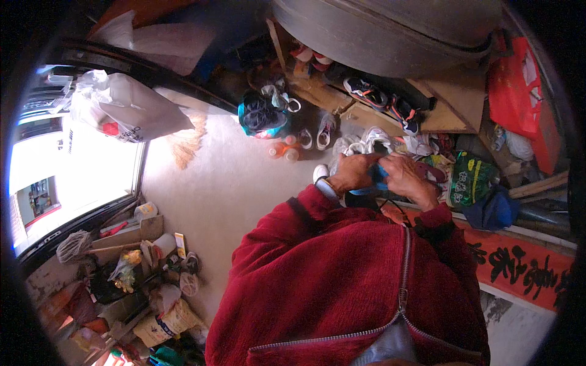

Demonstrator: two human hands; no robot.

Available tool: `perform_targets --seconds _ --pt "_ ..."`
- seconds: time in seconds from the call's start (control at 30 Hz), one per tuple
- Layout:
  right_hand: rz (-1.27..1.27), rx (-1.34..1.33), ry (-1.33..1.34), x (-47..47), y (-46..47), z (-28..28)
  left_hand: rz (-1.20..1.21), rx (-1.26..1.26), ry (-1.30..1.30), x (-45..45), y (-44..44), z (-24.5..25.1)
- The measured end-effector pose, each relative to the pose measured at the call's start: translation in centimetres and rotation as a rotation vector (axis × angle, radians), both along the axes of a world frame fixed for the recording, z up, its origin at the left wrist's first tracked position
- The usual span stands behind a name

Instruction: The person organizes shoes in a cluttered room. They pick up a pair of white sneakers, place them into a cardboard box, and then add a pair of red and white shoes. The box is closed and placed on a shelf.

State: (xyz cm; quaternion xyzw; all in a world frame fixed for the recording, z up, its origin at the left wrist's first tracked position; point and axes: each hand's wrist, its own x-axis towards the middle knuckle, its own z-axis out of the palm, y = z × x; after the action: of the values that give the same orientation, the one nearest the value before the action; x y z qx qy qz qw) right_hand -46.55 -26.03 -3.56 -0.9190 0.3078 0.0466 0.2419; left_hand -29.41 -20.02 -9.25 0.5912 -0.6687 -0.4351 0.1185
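In front of my chest, my left hand [355,173] and my right hand [406,177] are close together, fingers curled on a small blue item [378,177]. My fingers cover much of it, so its exact kind cannot be told. Just beyond the hands lies a white shoe [379,139] with its opening towards me, beside clear crumpled plastic [346,144]. Another white shoe [320,172] shows next to my left wrist. A green printed bag [469,179] sits right of my right hand, and a dark blue cloth [492,208] hangs below that bag.
A wooden rack [442,107] holds dark sneakers [366,93] under a big round metal vessel [389,36]. Orange-coloured bottles [284,149] and grey shoes [325,131] are on the floor [201,206]. At left, a white bag [137,107] hangs by the doorway, above clutter and a mop head [74,245].
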Motion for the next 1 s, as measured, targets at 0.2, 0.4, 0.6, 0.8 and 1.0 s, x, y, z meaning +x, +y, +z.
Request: perform_targets --seconds 0.2,0.4,0.6,0.8,1.0 --pt "0.062 0.058 -0.104 1.2 0.7 -1.7 0.086 0.087 0.240 1.8 1.1 -3.2" --pt "0.160 0.024 -0.152 1.7 1.9 -2.9 0.116 0.089 0.411 1.8 3.4 -6.5" --pt "0.118 0.180 -0.287 0.8 2.6 -3.2 0.197 0.078 0.382 0.4 6.8 -7.7" --pt "-0.105 0.248 -0.363 -2.1 2.3 -5.2 0.475 0.322 0.654 0.5 11.4 -6.3" --pt "-0.365 0.535 -0.449 -5.8 1.7 -10.3 0.707 0.457 0.685 1.9 14.0 -4.6"
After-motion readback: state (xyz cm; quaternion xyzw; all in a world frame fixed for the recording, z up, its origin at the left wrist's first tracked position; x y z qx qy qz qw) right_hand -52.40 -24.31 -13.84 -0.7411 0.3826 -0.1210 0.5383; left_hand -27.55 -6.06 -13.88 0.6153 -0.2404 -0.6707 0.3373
